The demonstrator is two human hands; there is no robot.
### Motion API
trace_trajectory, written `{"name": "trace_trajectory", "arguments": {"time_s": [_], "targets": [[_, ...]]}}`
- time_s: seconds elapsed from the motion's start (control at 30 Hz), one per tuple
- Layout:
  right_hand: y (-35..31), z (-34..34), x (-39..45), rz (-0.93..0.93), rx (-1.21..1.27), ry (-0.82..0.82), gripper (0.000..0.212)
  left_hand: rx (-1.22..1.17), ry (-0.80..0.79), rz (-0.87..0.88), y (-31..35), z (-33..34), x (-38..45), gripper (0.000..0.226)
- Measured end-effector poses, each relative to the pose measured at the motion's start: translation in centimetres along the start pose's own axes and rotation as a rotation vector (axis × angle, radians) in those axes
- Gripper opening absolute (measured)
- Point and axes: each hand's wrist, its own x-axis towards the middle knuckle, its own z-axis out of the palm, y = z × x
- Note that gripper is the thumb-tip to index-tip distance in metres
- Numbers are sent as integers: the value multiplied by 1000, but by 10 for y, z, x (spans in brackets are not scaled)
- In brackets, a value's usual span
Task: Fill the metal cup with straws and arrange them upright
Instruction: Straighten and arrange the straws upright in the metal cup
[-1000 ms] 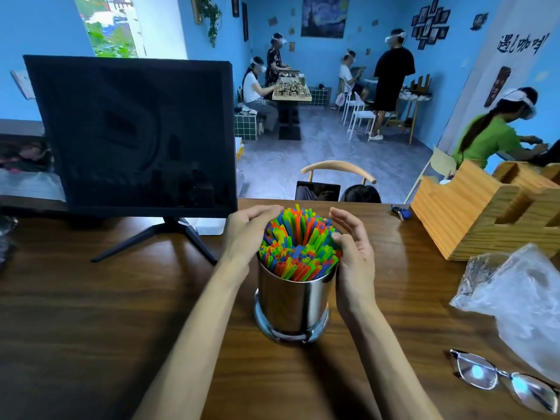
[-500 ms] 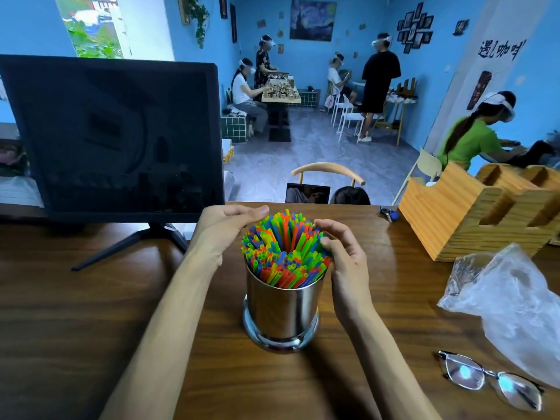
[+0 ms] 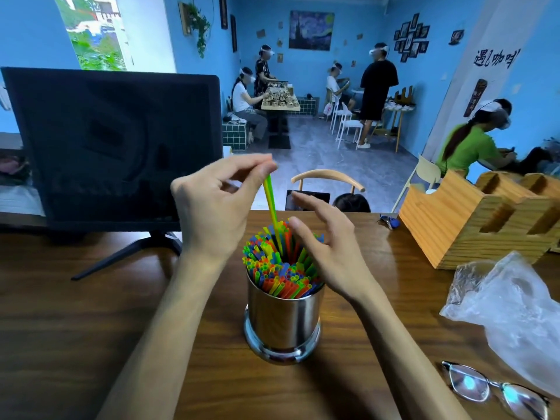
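Note:
A shiny metal cup stands on the wooden table in front of me, packed with many coloured straws standing upright. My left hand is raised above the cup and pinches the top of one green straw between thumb and fingers; the straw's lower end sits among the others. My right hand hovers beside the bundle on the right with its fingers straight and relaxed, its fingertips by the straw tops.
A black monitor on a stand fills the left back. A wooden rack sits at the right, a crumpled clear plastic bag in front of it, and glasses near the front edge. People sit and stand at tables beyond.
Both hands have left the sides of the straw bundle. The left hand rose and now pinches a single green straw lifted above the rest; the right hand opened.

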Motion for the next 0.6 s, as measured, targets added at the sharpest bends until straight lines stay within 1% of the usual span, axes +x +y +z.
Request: {"name": "trace_trajectory", "arguments": {"time_s": [0.03,0.1,0.17,0.2,0.27,0.37,0.43,0.5,0.53,0.6], "targets": [[-4,2,4,-1,-61,-56,40,-50,67,14,7,0,4,6],[-7,5,10,1,-118,-128,38,-171,204,5,16,0,11,6],[-8,3,13,-25,-133,-152,27,-279,317,-60,19,-1,16,5],[-9,1,14,-48,-97,-153,20,-319,360,-106,17,-2,18,3],[-7,-9,15,-39,128,-129,18,-378,422,-213,8,-5,18,4],[-9,-31,12,113,533,-69,25,-422,485,-385,-13,-11,15,3],[-13,-42,7,190,667,-72,26,-423,509,-469,-25,-12,9,3],[-16,-46,2,217,670,-70,29,-411,513,-520,-32,-10,2,4],[-17,-47,0,217,629,-67,32,-404,509,-543,-35,-8,-1,5],[-17,-46,-3,167,446,-70,40,-415,511,-596,-37,-5,-6,4]]}}
